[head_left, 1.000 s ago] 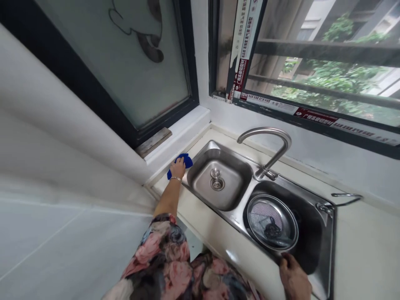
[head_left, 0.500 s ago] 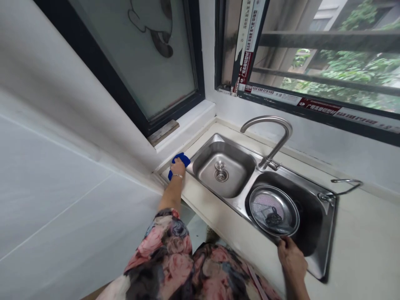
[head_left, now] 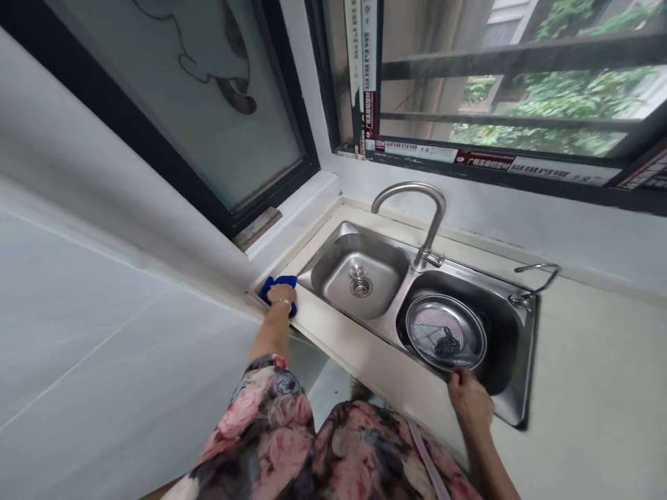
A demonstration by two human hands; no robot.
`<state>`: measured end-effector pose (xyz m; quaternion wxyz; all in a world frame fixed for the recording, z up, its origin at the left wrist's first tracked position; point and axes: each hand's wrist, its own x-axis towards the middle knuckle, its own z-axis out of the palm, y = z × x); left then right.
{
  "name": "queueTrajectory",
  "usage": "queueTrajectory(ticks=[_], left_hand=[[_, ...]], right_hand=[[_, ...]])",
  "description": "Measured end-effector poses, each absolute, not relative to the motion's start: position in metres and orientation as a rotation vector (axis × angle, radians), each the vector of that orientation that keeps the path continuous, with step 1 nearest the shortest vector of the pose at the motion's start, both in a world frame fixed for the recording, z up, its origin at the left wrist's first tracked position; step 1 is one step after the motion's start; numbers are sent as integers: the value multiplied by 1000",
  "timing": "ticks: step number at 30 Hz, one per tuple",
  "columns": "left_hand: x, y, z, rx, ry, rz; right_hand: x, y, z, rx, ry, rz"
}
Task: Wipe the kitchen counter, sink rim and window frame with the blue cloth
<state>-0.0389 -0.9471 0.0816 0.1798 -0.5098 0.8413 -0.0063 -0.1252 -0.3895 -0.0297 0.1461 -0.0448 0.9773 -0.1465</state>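
Beside sink (head_left: 354,243), left hand (head_left: 280,297) on blue cloth (head_left: 272,286), right hand (head_left: 469,401) at rim (head_left: 365,328); fingers unclear.

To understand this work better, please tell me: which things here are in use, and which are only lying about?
In use: left hand with blue cloth on the countertop; right hand at the sink rim.

Lying about: steel bowl, faucet.

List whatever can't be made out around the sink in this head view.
- Blue cloth: partly hidden under the left hand.
- Dark object in the round steel dish: too small and shadowed to identify.
- Drain of the right basin: hidden by the dish.
- Right hand: whether it touches the dish is unclear from this angle.
- Print on the window labels: too small to read.
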Motion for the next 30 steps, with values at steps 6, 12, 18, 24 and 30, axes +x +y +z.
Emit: queueTrajectory(ticks=[6, 12, 18, 24, 30], left_hand=[[-41, -920, 74, -1567, 2292, -66], [-28, -859, 61, -1492, 2479, -124], [-25, -826, 64, -1178, 2613, -53], [-67, -850, 75, -877, 2670, 4], [-120, -876, 45, -591, 2516, 49]], right_hand=[[-125, -391, -27, -168, 2851, -415], [-124, -391, -28, -231, 2869, -432], [-124, -391, -32, -239, 2861, -427], [-122, -387, -42, -206, 2908, -462], [-120, -383, -48, -137, 2922, -497]])
